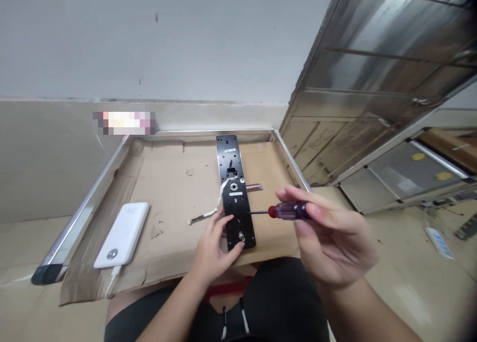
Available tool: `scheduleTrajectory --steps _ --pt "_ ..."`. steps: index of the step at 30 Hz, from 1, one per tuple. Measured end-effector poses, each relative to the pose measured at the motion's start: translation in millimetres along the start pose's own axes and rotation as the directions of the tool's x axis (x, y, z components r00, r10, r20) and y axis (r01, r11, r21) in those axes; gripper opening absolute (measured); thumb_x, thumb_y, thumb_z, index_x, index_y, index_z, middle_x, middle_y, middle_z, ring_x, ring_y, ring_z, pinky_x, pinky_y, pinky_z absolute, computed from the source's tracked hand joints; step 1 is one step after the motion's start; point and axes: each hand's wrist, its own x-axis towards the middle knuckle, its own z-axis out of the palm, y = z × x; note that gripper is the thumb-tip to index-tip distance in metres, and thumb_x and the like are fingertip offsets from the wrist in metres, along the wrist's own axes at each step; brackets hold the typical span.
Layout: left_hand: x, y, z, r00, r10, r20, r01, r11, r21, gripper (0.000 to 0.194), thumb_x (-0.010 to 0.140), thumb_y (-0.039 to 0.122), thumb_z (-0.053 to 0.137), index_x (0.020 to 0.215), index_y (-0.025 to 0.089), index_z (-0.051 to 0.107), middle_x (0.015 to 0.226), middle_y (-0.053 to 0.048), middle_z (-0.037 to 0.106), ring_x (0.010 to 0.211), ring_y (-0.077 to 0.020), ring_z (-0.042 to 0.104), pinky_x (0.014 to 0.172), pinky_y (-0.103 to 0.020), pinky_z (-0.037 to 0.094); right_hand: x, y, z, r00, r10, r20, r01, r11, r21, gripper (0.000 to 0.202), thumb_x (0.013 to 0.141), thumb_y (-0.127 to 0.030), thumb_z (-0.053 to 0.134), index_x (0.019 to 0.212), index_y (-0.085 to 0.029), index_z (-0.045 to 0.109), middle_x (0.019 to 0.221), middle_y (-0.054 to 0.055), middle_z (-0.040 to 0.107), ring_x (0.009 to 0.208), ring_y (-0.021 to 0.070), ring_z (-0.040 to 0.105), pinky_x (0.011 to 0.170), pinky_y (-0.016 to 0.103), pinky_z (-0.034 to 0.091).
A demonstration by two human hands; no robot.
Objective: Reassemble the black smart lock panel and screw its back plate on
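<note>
A long black door lock panel [236, 203] lies back side up on the cardboard, its screw holes and square spindle hole showing. From its middle runs a white-wrapped cable [210, 213] ending in a small connector at the left. A copper-coloured lever handle [255, 187] sticks out from under its right edge. My left hand [216, 250] grips the panel's lower end, thumb and fingers on its face and left edge. In my right hand [331, 237] is a screwdriver [292, 211] with a dark purple, red-collared handle, held level. Its shaft points left over the panel; whether the tip touches is unclear.
Cardboard [175, 183] covers the metal-framed table [223, 132]. A white power bank [122, 235] with a cable plugged in lies at the left. Behind stands a wall; a metal door [357, 83] is at the right. A power strip [439, 242] lies on the floor.
</note>
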Motion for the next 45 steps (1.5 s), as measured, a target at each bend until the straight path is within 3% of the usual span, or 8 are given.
scheduleTrajectory --steps 6,11,15,19,24,32,39,45 --pt "-0.2 0.4 -0.6 1.0 -0.002 0.003 0.002 1.0 0.003 0.06 0.087 0.034 0.071 0.142 0.025 0.048 0.16 -0.017 0.033 0.14 -0.0325 0.05 0.098 -0.043 0.058 5.5 -0.1 0.9 0.989 -0.06 -0.136 0.04 0.988 -0.147 0.06 0.063 0.003 0.086 0.11 -0.03 0.069 0.108 0.002 0.062 0.088 0.0179 0.069 0.07 0.04 0.068" --pt "-0.1 -0.3 -0.8 1.0 -0.007 0.012 0.007 1.0 0.023 0.06 0.088 0.035 0.071 0.142 0.025 0.048 0.16 -0.017 0.033 0.14 -0.0328 0.049 0.097 -0.043 0.059 11.3 -1.5 0.5 0.996 -0.025 -0.086 0.023 1.0 -0.017 0.038 0.083 -0.007 0.069 0.116 -0.025 0.07 0.131 0.011 0.068 0.112 0.0305 0.071 0.088 0.058 0.064" --pt "-0.6 -1.3 0.1 1.0 -0.001 0.001 0.001 1.0 0.013 0.06 0.088 0.034 0.071 0.143 0.026 0.048 0.161 -0.017 0.033 0.138 -0.0317 0.052 0.096 -0.042 0.059 9.2 -3.5 1.0 0.992 -0.047 -0.118 0.036 0.994 -0.101 0.042 0.075 0.002 0.074 0.111 -0.02 0.073 0.113 0.01 0.074 0.092 0.0257 0.075 0.073 0.045 0.067" --pt "-0.6 -1.1 -0.3 1.0 -0.004 0.001 0.004 1.0 0.003 0.061 0.087 0.034 0.072 0.142 0.026 0.048 0.161 -0.017 0.032 0.135 -0.0313 0.055 0.096 -0.042 0.059 11.3 -3.3 3.3 0.976 -0.072 -0.206 0.042 0.988 -0.147 0.042 0.065 0.0 0.085 0.097 -0.025 0.071 0.097 0.002 0.063 0.079 0.0168 0.067 0.069 0.039 0.065" --pt "-0.7 -0.8 -0.7 1.0 -0.003 0.007 0.003 1.0 0.014 0.06 0.088 0.034 0.071 0.143 0.025 0.048 0.161 -0.017 0.033 0.139 -0.0328 0.051 0.097 -0.043 0.059 11.2 -8.8 3.1 0.994 -0.003 -0.113 0.004 1.0 0.011 0.038 0.08 -0.002 0.067 0.113 -0.021 0.071 0.119 0.012 0.071 0.103 0.0283 0.073 0.079 0.051 0.066" --pt "0.1 -0.3 -0.6 1.0 0.005 -0.007 -0.005 1.0 0.005 0.06 0.087 0.034 0.072 0.141 0.025 0.05 0.159 -0.018 0.036 0.14 -0.0333 0.05 0.096 -0.043 0.059 13.9 -1.5 -0.9 0.981 -0.01 -0.194 -0.005 0.997 -0.08 0.045 0.063 0.004 0.085 0.095 -0.023 0.069 0.09 0.0 0.062 0.08 0.017 0.068 0.071 0.039 0.065" --pt "-0.3 1.0 -0.8 1.0 -0.004 -0.016 0.004 1.0 0.009 0.06 0.086 0.033 0.073 0.141 0.025 0.051 0.159 -0.017 0.037 0.139 -0.0339 0.051 0.096 -0.044 0.059 8.1 -5.3 -1.6 0.993 -0.011 -0.114 0.007 0.999 -0.035 0.037 0.077 0.001 0.071 0.108 -0.02 0.068 0.108 0.01 0.075 0.097 0.029 0.077 0.071 0.047 0.069" --pt "0.2 -0.1 0.4 1.0 -0.002 -0.013 0.001 1.0 -0.007 0.061 0.085 0.032 0.073 0.142 0.026 0.05 0.158 -0.017 0.037 0.137 -0.0338 0.052 0.096 -0.045 0.059 12.2 -0.5 -1.6 0.974 -0.085 -0.21 0.042 0.979 -0.202 0.04 0.065 0.0 0.084 0.092 -0.025 0.068 0.087 0.0 0.062 0.077 0.017 0.068 0.068 0.039 0.065"
